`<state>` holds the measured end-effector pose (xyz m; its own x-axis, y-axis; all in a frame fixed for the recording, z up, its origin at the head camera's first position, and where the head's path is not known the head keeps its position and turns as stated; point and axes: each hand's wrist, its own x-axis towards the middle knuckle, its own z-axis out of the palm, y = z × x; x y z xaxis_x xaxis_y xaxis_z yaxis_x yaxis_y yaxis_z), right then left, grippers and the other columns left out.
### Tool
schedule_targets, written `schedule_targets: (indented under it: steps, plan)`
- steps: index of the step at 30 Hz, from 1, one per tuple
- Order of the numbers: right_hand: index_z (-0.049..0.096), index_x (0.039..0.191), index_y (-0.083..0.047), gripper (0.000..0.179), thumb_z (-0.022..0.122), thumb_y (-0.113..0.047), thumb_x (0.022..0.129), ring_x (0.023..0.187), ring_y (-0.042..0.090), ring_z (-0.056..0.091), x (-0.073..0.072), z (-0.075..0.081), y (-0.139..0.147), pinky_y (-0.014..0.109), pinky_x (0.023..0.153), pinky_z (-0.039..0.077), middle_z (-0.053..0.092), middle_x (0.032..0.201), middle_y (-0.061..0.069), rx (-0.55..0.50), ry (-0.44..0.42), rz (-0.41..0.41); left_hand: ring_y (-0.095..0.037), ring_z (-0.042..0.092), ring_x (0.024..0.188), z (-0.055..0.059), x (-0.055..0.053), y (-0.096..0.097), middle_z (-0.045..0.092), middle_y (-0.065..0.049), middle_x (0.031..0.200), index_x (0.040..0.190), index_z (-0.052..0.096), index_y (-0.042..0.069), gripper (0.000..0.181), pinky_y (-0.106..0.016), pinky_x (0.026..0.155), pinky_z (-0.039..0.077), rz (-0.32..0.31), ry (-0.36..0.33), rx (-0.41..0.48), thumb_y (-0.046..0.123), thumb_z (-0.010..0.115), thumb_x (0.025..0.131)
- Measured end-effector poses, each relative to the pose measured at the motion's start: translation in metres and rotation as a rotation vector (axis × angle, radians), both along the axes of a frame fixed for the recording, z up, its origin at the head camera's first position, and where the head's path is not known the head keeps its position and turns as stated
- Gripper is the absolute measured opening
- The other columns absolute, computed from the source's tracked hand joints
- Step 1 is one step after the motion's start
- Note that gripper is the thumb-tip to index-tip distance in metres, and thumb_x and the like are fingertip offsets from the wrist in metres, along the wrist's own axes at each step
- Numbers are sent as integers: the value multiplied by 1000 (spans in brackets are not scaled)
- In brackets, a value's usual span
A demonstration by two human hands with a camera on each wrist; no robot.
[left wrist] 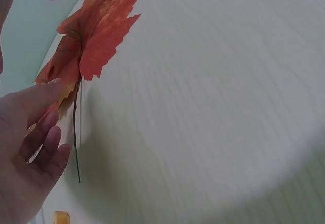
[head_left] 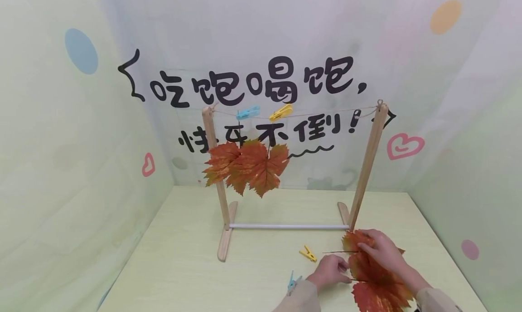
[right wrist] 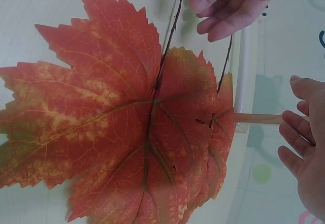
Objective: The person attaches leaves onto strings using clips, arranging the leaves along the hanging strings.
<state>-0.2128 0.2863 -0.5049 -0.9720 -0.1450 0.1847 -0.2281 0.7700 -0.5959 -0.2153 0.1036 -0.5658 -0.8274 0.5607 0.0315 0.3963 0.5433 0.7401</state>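
A: Item one: leaves (head_left: 377, 275), red-orange with yellow patches, lying flat in an overlapping pile on the counter (head_left: 253, 275), near its right front, just in front of the right foot of the wooden rack (head_left: 369, 162). Two thin stems point left from the pile.

B: Hands?

A: Right hand (head_left: 383, 253): rests on top of the pile, fingers (right wrist: 297, 132) loosely spread and fairly straight, gripping nothing. Left hand (head_left: 328, 271): just left of the pile at the stem ends; fingers (left wrist: 43, 142) gently bent and close together. Whether the fingertips pinch a stem cannot be told; the left wrist view shows a stem (left wrist: 76, 132) just beside them.

B: Loose items on the counter?

A: One yellow clothespin (head_left: 308, 253), left of the stems, apart from both hands. One blue clothespin (head_left: 292, 282), nearer the front edge, just beside the left sleeve.

B: And the rack?

A: Two slanted wooden uprights on flat feet, joined low by a white crossbar (head_left: 289, 226), with a string (head_left: 326, 112) tied between the tops. On the string, toward the left: one blue peg (head_left: 248, 113) and one yellow peg (head_left: 280, 112), side by side. Below them hangs a cluster of hung leaves (head_left: 248, 166), same colouring, overlapping the left upright.

B: Backdrop?

A: Pale wall (head_left: 61, 167) with coloured dots, pink hearts and black lettering.
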Motion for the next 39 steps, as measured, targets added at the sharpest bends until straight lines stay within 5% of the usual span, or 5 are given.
schedule_targets:
  steps: [8, 18, 27, 39]
  plan:
    - [58, 114, 6, 38, 67, -10, 81, 93, 31, 59, 0, 0, -6, 51, 81, 48, 63, 104, 20, 2, 16, 2, 9, 50, 63, -6, 2, -8, 65, 12, 70, 82, 72, 15, 16, -7, 59, 36, -28, 97, -174, 19, 78, 68]
    - [57, 115, 5, 39, 67, -11, 81, 95, 32, 59, 0, -1, -7, 51, 83, 48, 63, 106, 20, -6, -19, -4, 7, 41, 54, -10, 5, -11, 57, 15, 57, 72, 72, 22, 5, -8, 54, 29, -50, 152, -249, 18, 74, 73]
    - [60, 112, 5, 34, 67, -8, 81, 95, 33, 58, -1, 5, -5, 51, 81, 48, 63, 103, 19, -3, 18, 3, 11, 44, 53, -12, -2, -12, 62, 12, 59, 70, 72, 14, 7, -6, 53, 36, -19, 63, -18, 19, 74, 75]
    - [56, 117, 2, 39, 67, -8, 81, 96, 34, 57, -2, 17, 1, 49, 79, 50, 60, 110, 22, 30, -23, -39, 6, 49, 53, 18, -4, -12, 69, -3, 67, 74, 72, 3, 7, -12, 52, 43, 99, -195, 347, 8, 75, 72]
